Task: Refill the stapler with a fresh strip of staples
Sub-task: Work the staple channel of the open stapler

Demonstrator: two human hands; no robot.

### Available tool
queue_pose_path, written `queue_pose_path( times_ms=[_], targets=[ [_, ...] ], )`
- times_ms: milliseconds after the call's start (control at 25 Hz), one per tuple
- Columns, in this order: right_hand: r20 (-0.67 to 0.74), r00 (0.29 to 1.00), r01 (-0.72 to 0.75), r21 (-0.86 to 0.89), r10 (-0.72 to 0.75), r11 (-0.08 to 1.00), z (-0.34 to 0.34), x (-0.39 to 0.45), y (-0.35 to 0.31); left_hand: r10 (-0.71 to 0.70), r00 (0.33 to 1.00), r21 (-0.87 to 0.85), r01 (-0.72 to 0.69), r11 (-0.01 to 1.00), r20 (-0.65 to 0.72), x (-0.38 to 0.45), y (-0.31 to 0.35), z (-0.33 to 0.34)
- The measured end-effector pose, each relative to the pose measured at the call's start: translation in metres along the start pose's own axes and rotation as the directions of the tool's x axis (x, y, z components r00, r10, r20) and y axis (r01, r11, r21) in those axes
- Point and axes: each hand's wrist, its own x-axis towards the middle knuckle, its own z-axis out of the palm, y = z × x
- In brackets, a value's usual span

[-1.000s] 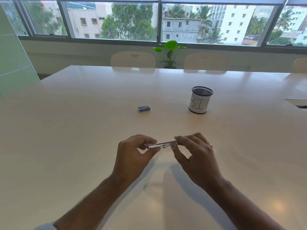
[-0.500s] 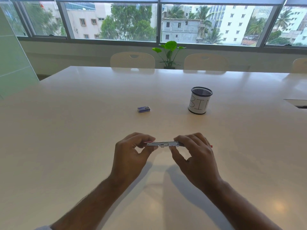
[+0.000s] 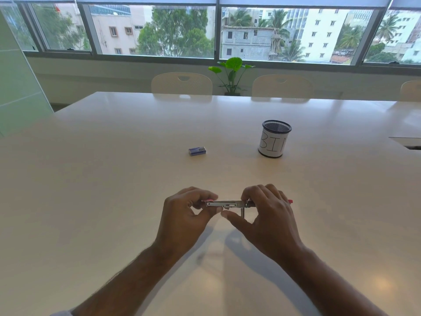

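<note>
Small red-and-silver metal stapler [image 3: 230, 203] held above the white counter [image 3: 114, 201] w/ both hands: left hand [image 3: 184, 215] grip pinches its front end, right hand [image 3: 268, 215] clasps the rear. Steady it level; small blue staple box [image 3: 197, 151] lies beyond, well apart.

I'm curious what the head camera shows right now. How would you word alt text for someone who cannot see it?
Two bare hands, left hand and right hand, hold a slim silver metal stapler with red trim just above a glossy cream table. Farther back sit a small blue staple box and a black mesh cup with a white paper label reading BIN, before empty chairs, a plant and windows.
</note>
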Motion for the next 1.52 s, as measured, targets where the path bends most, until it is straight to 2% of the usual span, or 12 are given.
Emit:
queue_pose_path(
  times_ms=[480,680,760,880,960,1160,1320,1520],
  targets=[
    [0.224,0.973,-0.081,0.111,0.055,0.99,-0.012,0.003,0.009,-0.162,0.973,-0.028,0.169,0.985,0.164,-0.002,-0.005,0.001],
    [0.48,0.876,-0.049,0.171,-0.04,0.984,-0.02,0.003,0.017,-0.164,0.966,0.038,0.16,0.986,0.199,0.0,-0.007,-0.001],
    [0.469,0.881,-0.037,0.178,-0.052,0.983,-0.017,0.003,0.019,-0.146,0.97,0.061,0.137,0.989,0.194,0.002,-0.01,-0.003],
    [0.405,0.914,-0.093,0.238,-0.011,0.967,-0.013,0.004,0.023,-0.117,0.972,0.092,0.1,0.991,0.206,0.003,-0.014,-0.005],
    [0.422,0.907,-0.1,0.24,-0.011,0.965,-0.011,0.003,0.026,-0.099,0.964,0.125,0.07,0.99,0.245,0.004,-0.018,-0.004],
    [0.428,0.904,-0.057,0.13,-0.004,0.99,0.0,0.001,0.033,-0.081,0.949,0.237,0.007,0.972,0.306,0.005,-0.025,0.0],
    [0.439,0.898,-0.057,0.075,0.019,0.996,0.002,-0.001,0.032,-0.103,0.943,0.236,0.027,0.971,0.316,0.005,-0.026,0.001],
    [0.426,0.904,0.042,-0.009,-0.035,0.999,-0.019,0.001,0.023,-0.104,0.941,0.248,0.023,0.968,0.322,0.003,-0.026,0.0]
  ],
)
